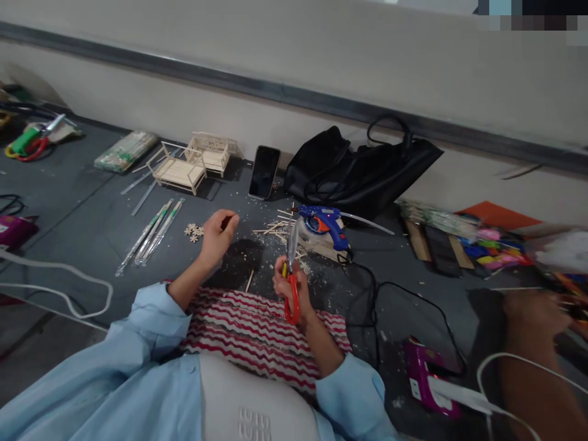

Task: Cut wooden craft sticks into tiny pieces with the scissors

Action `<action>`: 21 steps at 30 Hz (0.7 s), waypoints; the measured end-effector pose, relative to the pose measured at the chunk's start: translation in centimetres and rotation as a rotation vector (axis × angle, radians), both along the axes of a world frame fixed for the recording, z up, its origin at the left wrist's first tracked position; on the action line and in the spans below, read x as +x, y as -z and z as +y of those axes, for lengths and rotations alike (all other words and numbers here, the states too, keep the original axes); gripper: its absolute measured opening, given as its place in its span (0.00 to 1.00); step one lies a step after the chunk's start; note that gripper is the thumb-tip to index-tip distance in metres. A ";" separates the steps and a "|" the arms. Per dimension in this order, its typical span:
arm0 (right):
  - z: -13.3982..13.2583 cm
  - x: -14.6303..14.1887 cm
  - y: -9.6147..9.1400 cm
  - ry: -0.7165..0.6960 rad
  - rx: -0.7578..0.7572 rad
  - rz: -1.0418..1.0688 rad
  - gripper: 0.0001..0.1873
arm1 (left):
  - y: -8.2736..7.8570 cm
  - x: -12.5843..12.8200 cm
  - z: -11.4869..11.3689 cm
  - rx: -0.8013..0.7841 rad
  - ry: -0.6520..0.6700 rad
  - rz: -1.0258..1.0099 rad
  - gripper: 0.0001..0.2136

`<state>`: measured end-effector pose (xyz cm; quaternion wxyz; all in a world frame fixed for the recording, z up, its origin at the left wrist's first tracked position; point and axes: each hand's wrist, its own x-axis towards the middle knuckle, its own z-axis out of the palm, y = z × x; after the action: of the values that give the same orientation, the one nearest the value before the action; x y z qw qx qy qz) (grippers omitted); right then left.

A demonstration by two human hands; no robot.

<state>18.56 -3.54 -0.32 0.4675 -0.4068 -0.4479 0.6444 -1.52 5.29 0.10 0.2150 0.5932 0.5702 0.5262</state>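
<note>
My right hand [294, 283] is wrapped round a pair of scissors [293, 294] with red handles, their blades pointing up and away from me. To the left, my left hand [217, 237] is closed with the fingertips curled to the thumb; what it holds, if anything, is hidden. Small snowflake-shaped wooden pieces [193, 232] lie beside that hand. Beyond the scissors are scattered thin wooden sticks [272, 229] and crumbs. A blue glue gun [327, 218] rests just right of the blades. One short stick [250, 280] lies between my hands.
Two miniature stick-built furniture pieces [181, 173] stand at the back, near a phone [265, 172] and a black bag [353, 171]. Wrapped sticks [151, 236] lie left. A black cable [374, 306] runs right, towards a purple box [425, 373] and another person's arm [533, 343].
</note>
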 end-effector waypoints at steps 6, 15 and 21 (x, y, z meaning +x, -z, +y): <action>0.2 0.1 -0.2 0.131 0.119 -0.181 0.15 | -1.8 -1.1 7.4 -0.146 -0.013 0.360 0.07; 0.3 0.0 -0.2 0.120 0.096 -0.189 0.15 | 0.8 -1.0 12.8 -0.349 0.113 0.443 0.18; 0.3 -0.3 -0.3 0.103 0.106 -0.173 0.14 | 0.2 -1.0 12.3 -0.346 0.105 0.361 0.14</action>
<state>18.24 -3.28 -0.03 0.4806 -0.4580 -0.4987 0.5573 -2.54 17.56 -0.09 0.2349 0.6606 0.6493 0.2946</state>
